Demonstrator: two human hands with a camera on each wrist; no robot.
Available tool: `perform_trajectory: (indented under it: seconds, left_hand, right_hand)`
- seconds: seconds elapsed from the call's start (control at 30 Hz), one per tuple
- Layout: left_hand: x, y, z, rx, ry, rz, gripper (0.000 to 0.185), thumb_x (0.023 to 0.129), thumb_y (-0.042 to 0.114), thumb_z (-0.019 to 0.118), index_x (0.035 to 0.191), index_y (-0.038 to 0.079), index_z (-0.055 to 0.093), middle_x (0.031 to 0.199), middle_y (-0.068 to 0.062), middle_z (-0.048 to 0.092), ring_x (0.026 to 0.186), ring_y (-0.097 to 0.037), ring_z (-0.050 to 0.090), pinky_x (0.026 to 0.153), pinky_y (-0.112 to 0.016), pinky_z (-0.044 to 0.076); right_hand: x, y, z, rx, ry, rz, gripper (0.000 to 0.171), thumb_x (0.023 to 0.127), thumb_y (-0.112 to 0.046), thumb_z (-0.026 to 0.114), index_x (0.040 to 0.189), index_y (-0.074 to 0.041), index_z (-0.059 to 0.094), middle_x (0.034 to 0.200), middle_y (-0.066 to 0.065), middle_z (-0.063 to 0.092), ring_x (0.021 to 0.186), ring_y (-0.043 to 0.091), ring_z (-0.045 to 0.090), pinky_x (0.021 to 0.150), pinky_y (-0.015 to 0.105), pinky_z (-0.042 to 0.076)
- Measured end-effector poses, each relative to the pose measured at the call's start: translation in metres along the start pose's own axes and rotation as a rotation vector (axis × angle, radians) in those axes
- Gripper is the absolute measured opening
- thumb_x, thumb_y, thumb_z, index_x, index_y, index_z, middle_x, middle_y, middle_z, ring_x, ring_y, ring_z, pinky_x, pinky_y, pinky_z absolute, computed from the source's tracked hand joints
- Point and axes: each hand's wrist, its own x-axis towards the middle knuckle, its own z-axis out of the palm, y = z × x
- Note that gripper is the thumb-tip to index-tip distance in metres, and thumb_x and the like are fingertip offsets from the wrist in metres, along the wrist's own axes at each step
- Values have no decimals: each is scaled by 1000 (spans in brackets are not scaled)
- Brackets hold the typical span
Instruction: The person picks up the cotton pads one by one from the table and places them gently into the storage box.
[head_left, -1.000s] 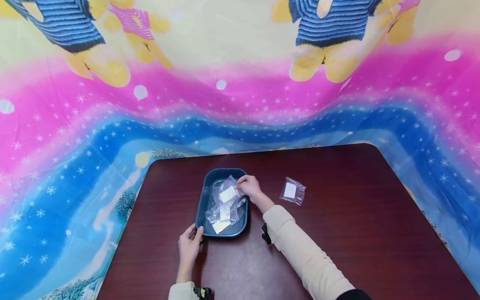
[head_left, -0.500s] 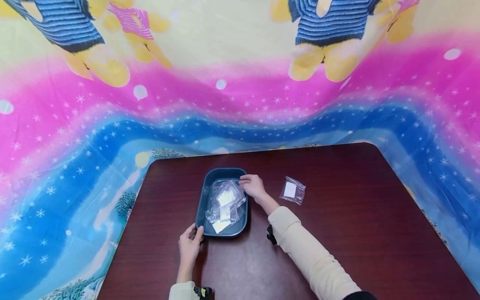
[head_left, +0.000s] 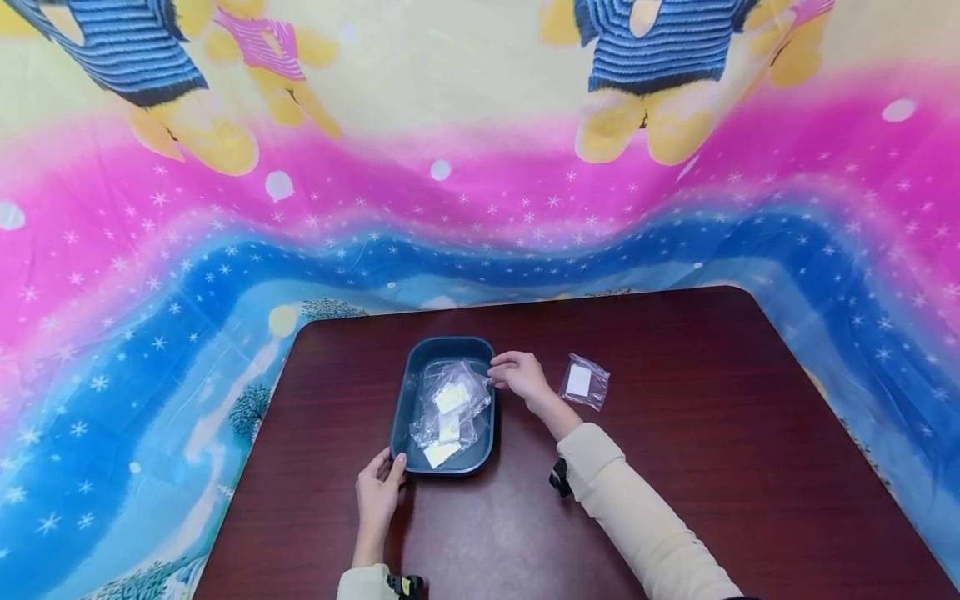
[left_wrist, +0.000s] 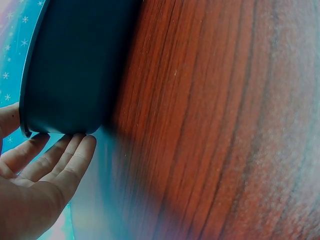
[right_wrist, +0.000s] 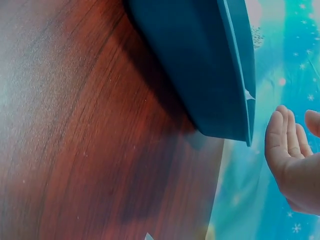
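A dark blue plastic tray (head_left: 403,404) sits on the reddish-brown table (head_left: 712,433). Inside it lie several clear plastic bags (head_left: 450,402) with white cards in them. My left hand (head_left: 378,492) rests against the tray's near left corner. In the left wrist view its straight fingers (left_wrist: 55,162) touch the tray wall (left_wrist: 75,65). My right hand (head_left: 516,373) hovers just right of the tray's rim, empty with relaxed fingers. The right wrist view shows it (right_wrist: 290,155) apart from the tray (right_wrist: 200,75). One more clear bag (head_left: 584,382) with a white card lies on the table right of that hand.
A bright cartoon-printed plastic sheet (head_left: 480,192) hangs behind the table and drapes round its far and side edges. Bare tabletop stretches to the right and towards me. Both sleeves are cream-coloured.
My right hand let go of the bag it held over the tray; the bag now lies inside. The hand has drawn rightwards off the rim. My left hand stayed put.
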Motion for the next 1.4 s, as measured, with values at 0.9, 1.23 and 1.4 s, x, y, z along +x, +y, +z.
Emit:
perform_trajectory:
  seconds: [0.9,1.23,1.4]
  left_hand:
    - [1,-1,0,-25,-11,27,39,89,9,58,118,-16,51,110,-34,55,98,-35,57,73,-37,55]
    - [1,-2,0,-16,-9,16,39,89,10,59,119,-15,51,110,-33,56,96,-30,59,73,-36,55]
    - [2,-3,0,-10,-4,19,38,89,9,59,118,-14,52,109,-33,57,93,-26,60,73,-36,55]
  right_hand:
    - [-24,6,-52,-34,-65,-40,17,85,-1,60,97,11,58,80,20,63,63,17,58,71,44,54]
    - [-26,17,-77,-88,-71,-30,22,83,-6,64,98,9,57,73,9,64,65,20,58,70,44,53]
    - [-24,21,-90,-91,-46,20,33,81,-8,67,105,11,55,80,15,66,64,18,58,72,42,53]
